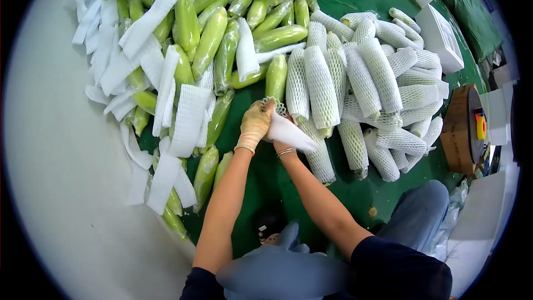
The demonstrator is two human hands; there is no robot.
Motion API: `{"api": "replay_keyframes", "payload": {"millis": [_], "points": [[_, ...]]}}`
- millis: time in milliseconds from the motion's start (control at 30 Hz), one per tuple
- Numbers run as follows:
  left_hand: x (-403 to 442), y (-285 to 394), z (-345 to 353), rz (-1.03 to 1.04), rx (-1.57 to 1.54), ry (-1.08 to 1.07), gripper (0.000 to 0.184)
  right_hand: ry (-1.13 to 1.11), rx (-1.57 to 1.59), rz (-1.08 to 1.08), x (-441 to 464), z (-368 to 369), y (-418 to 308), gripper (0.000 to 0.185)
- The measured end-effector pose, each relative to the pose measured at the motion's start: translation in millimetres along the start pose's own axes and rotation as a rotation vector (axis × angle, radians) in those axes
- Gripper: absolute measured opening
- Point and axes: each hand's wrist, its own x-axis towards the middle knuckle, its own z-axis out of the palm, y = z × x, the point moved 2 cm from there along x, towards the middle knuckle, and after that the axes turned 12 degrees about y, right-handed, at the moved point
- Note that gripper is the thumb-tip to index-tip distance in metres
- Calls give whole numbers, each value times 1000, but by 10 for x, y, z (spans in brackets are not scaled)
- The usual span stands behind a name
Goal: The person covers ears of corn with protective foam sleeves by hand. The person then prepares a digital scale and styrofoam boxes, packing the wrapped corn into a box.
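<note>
In the middle of the head view, my left hand (pixel 255 120), in a pale glove, is closed on a white foam net sleeve (pixel 290 133). The sleeve's mouth is stretched into an open mesh around the near end of a light-green gourd (pixel 276 78), which points away from me. My right hand (pixel 280 145) is at the sleeve's right side, mostly hidden under it, and appears to grip it too. Plastic-wrapped gourds (pixel 210 41) lie heaped ahead and to the left, with flat foam sleeves (pixel 190 112) strewn over them. Several sleeved gourds (pixel 322 86) are piled just right of my hands.
The green surface (pixel 252 183) shows between the piles. White foam boxes (pixel 441 36) stand at the far right. A cardboard box (pixel 461 128) with a tape roll (pixel 480 125) is near the right edge. A pale wall-like surface (pixel 72 189) borders the left.
</note>
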Motion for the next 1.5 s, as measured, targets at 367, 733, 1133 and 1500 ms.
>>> {"api": "replay_keyframes", "payload": {"millis": [367, 733, 1133, 1500], "points": [[-1542, -82, -783, -90, -874, -183, 33, -557, 145, 212, -50, -1236, -1621, 27], [-451, -389, -31, 438, 29, 38, 10, -35, 163, 601, -10, -615, -492, 40], [-998, -481, 5, -523, -563, 287, 33, -273, 832, 966, -637, -607, 181, 25], [-563, 1354, -181, 201, -624, 236, 21, -431, 1547, 460, 923, -1689, -810, 46]]}}
